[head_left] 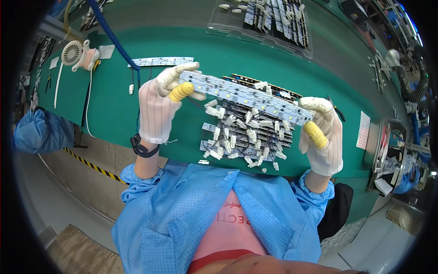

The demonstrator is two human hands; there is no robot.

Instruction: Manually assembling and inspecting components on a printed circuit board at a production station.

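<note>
A long pale LED circuit board strip (246, 97) is held up above the bench, tilted down toward the right. My left hand (179, 84), in a striped white glove with a yellow thumb cover, pinches its left end. At the other end my right hand (319, 125), gloved the same way, grips between thumb and fingers. Beneath the strip lies a pile of similar boards with black wires and white plug connectors (248, 134); the strip hides part of it. Another pale LED board (162, 61) rests flat beyond my left hand.
A green mat (114, 105) covers the bench. A clear tray (260, 37) of boards stands at the far side. On the left are a small white fan (73, 54) and a blue coiled cord (109, 32). A printed sheet (363, 130) and a metal bin (385, 146) sit right.
</note>
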